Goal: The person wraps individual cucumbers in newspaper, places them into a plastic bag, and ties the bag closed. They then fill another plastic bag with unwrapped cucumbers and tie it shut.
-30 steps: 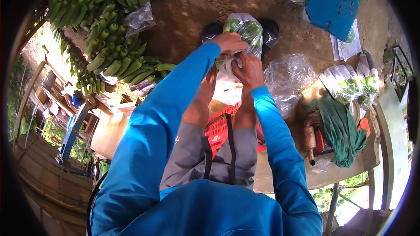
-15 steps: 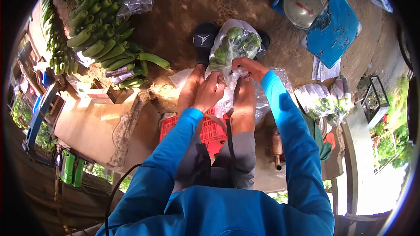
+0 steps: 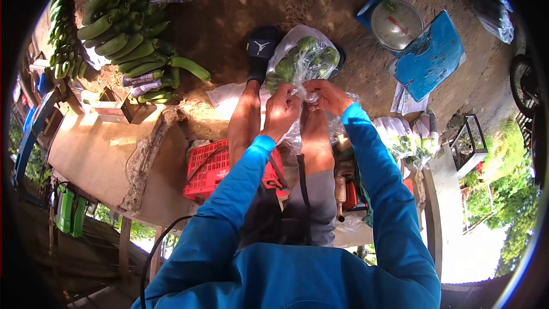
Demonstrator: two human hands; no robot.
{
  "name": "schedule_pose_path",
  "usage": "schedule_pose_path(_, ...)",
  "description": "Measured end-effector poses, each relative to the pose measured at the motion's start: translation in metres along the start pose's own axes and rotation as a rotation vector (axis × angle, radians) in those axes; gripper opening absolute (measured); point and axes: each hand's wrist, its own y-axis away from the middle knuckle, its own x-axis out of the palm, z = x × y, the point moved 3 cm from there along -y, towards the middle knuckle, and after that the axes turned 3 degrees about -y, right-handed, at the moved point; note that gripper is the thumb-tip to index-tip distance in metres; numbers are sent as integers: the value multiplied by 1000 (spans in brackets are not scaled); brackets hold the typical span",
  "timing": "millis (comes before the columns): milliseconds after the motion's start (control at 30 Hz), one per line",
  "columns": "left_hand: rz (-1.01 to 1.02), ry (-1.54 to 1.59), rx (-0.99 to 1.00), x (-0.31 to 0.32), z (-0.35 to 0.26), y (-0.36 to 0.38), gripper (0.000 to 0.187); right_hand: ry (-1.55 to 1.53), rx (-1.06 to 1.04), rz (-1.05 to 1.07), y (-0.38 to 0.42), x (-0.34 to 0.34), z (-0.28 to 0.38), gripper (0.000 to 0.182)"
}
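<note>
A clear plastic bag (image 3: 302, 60) filled with green fruit hangs above my feet. My left hand (image 3: 281, 111) grips the gathered plastic just below the fruit. My right hand (image 3: 327, 96) pinches the same neck of the bag from the right side. Both sleeves are bright blue. My bare legs and a black slide sandal (image 3: 261, 50) show under the bag. More loose clear plastic (image 3: 229, 96) lies beneath my hands.
Bunches of green bananas (image 3: 126, 40) lie at the upper left. A dial scale (image 3: 394, 23) with a blue pan (image 3: 429, 54) stands at the upper right. A red crate (image 3: 214, 169) sits under me. Filled bags (image 3: 403, 137) rest at the right.
My left hand came back from the far side of the bag to the neck beside my right hand. The view swung, so the bananas and the scale shifted in the frame.
</note>
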Motion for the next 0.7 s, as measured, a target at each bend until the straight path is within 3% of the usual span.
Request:
schedule_pose_path(133,25,11,-30,0,22,-3,22,-10,-34,-3,1,3,-1,28)
schedule_pose_path(200,59,389,-54,6,33,-11,18,-7,-50,-17,-1,4,-3,31)
schedule_pose_path(233,60,390,-53,8,39,-13,18,86,-81,-49,-1,5,-5,35)
schedule_pose_path(300,153,875,-509,13,38,-14,13,178,-110,-84,3,11,-9,39)
schedule_pose_path(400,144,1152,-604,16,27,-7,10,339,-292,-114,9,13,-14,42)
schedule_pose_path(533,98,1199,-612,19,19,0,8,376,-346,-152,9,13,-20,47)
schedule_pose_path(700,45,1425,-799,24,32,-12,13,381,-391,-166,13,16,-19,47)
